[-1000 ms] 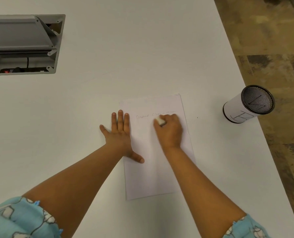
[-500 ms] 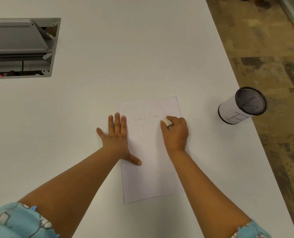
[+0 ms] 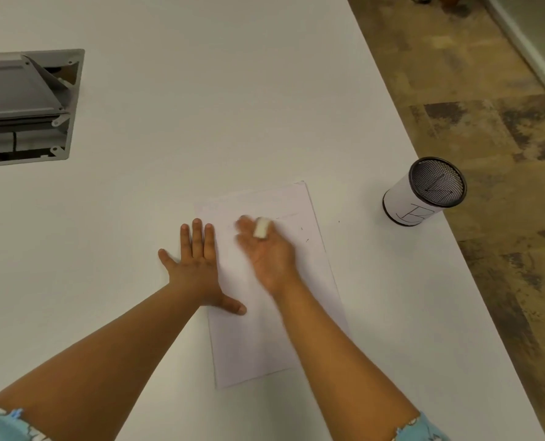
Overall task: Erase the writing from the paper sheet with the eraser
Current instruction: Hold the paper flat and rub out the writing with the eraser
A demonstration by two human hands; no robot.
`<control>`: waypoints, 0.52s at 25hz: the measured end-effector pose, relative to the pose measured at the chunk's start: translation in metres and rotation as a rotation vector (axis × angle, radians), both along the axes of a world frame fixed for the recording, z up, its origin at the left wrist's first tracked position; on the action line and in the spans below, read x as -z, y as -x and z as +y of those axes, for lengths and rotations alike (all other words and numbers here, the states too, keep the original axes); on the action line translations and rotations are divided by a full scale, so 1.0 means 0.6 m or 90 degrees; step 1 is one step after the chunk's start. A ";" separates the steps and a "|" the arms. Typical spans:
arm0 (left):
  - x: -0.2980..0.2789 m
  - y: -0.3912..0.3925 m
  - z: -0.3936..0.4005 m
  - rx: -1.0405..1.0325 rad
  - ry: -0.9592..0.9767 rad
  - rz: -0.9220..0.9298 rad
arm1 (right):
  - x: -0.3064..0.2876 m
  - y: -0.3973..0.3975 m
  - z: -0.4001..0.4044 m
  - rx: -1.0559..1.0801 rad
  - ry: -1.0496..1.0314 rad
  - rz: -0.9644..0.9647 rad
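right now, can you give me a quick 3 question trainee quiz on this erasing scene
1. True or false: the left hand lies flat across the paper sheet's left edge.
2. Which hand has the eraser? A left, B right.
3. What stands near the white table's right edge?

Key: 1 true. 2 B, the right hand, blurred. 3 The mesh pen holder.
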State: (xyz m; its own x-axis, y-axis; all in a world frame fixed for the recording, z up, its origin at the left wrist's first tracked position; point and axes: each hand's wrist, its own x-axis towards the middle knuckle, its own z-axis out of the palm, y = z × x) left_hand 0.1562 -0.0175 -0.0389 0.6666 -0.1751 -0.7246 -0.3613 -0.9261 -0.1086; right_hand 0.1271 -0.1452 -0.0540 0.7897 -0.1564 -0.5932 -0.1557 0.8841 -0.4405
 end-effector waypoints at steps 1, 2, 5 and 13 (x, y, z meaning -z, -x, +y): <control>-0.001 0.000 0.000 0.000 0.004 0.001 | 0.002 0.003 -0.048 0.097 -0.012 -0.017; -0.001 0.000 0.000 0.003 0.004 0.000 | 0.004 0.012 -0.102 0.197 -0.018 -0.033; -0.002 -0.002 -0.001 0.003 0.001 0.000 | -0.008 0.055 -0.222 0.385 0.108 0.010; -0.005 0.000 -0.003 -0.001 -0.015 0.004 | 0.000 0.019 0.013 0.036 0.233 -0.043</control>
State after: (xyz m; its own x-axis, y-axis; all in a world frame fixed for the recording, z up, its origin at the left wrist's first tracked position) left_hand 0.1565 -0.0193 -0.0356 0.6624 -0.1567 -0.7326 -0.3611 -0.9236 -0.1289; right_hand 0.1157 -0.1372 -0.0537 0.8089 -0.3935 -0.4368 -0.0706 0.6725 -0.7367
